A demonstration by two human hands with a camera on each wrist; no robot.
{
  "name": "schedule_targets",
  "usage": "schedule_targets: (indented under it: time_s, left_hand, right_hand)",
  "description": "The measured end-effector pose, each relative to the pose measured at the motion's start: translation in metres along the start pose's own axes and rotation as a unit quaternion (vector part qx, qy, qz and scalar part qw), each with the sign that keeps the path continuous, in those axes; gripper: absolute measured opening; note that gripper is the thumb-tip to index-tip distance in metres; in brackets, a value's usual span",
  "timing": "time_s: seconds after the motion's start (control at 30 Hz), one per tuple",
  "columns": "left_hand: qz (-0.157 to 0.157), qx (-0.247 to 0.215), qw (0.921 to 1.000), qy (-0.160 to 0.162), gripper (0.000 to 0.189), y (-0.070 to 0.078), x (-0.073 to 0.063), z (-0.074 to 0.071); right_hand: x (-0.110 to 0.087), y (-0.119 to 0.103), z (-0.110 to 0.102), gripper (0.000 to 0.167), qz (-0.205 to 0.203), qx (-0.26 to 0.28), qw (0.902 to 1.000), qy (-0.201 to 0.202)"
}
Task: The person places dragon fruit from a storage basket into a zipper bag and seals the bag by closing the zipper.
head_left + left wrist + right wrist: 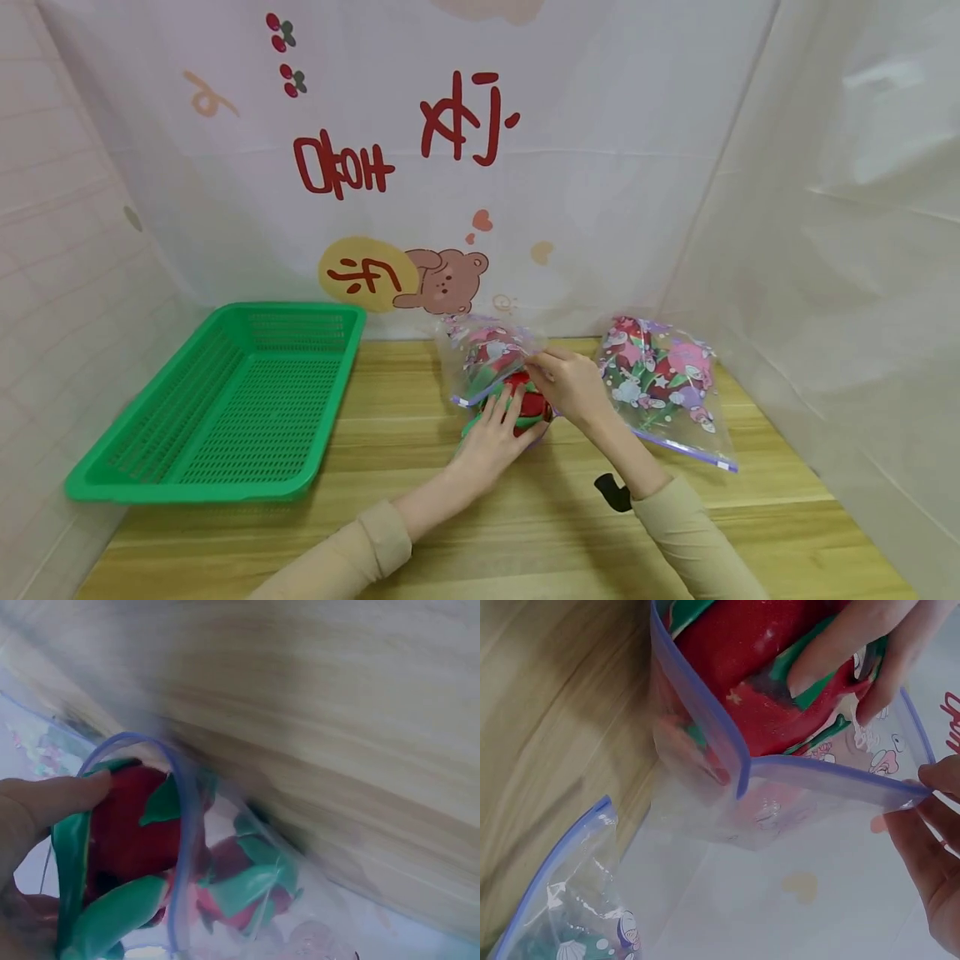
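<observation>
In the head view my left hand (pixel 489 442) grips a red piece with green leaf-like flaps (pixel 534 407), which resembles a dragon fruit. The piece sits in the mouth of a clear zip bag (pixel 459 354) printed with pink figures. From the left wrist view, the thumb presses on the red piece (pixel 133 825) inside the purple rim, and another red-and-green piece (pixel 251 874) lies deeper in the bag. My right hand (pixel 572 387) pinches the rim at one corner; the right wrist view shows the purple zip edge (pixel 821 766) pulled apart there.
A second zip bag (pixel 663 375) with red and green contents lies on the wooden table (pixel 525 533) at the right. The green plastic basket (pixel 187 492) stands at the left. Near my right sleeve is a small black item (pixel 615 492). A printed cloth (pixel 585 208) hangs behind.
</observation>
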State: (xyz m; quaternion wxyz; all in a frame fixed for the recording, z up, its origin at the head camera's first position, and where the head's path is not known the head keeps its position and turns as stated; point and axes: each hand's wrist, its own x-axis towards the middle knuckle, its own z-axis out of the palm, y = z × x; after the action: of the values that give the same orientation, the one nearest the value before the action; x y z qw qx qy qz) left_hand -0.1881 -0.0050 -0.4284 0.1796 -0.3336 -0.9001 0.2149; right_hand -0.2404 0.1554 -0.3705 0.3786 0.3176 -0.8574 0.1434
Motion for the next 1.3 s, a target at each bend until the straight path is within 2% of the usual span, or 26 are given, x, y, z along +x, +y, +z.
schedule_targets:
  time_s: [0.13, 0.3, 0.47, 0.57, 0.67, 0.87, 1.07, 1.3]
  left_hand:
    - [0.004, 0.016, 0.9998, 0.014, 0.089, -0.001, 0.006, 0.003]
    - [0.008, 0.052, 0.9986, -0.003, 0.094, -0.002, 0.012, 0.010]
    - [0.012, 0.034, 0.9993, -0.005, 0.091, 0.000, 0.008, 0.014]
    - [0.007, 0.016, 0.9998, 0.001, 0.094, 0.002, 0.003, 0.013]
    - [-0.006, 0.009, 0.9999, -0.001, 0.097, 0.002, -0.001, 0.014]
    - [-0.003, -0.005, 1.0000, -0.004, 0.091, -0.001, -0.002, 0.017]
    - [-0.004, -0.024, 0.9997, 0.006, 0.088, -0.003, 0.001, 0.021]
    - [-0.011, -0.016, 0.9998, -0.007, 0.092, -0.006, 0.006, 0.020]
  right_hand:
    - [0.001, 0.000, -0.002, 0.010, 0.001, 0.034, 0.9994, 0.001]
    - [0.001, 0.000, -0.004, 0.010, -0.004, 0.043, 0.9991, 0.001]
    - [0.001, -0.001, 0.001, 0.020, 0.005, -0.003, 0.9998, -0.019]
    - [0.002, -0.005, 0.008, 0.029, -0.013, -0.035, 0.9981, -0.048]
    - [0.005, -0.011, 0.015, 0.030, -0.041, -0.042, 0.9963, -0.062]
    - [0.012, -0.017, 0.021, 0.021, -0.080, -0.045, 0.9938, -0.062]
    - [0.015, -0.014, 0.016, 0.015, -0.086, -0.037, 0.9947, -0.042]
    - [0.016, -0.010, 0.012, 0.017, -0.091, -0.009, 0.9954, -0.028]
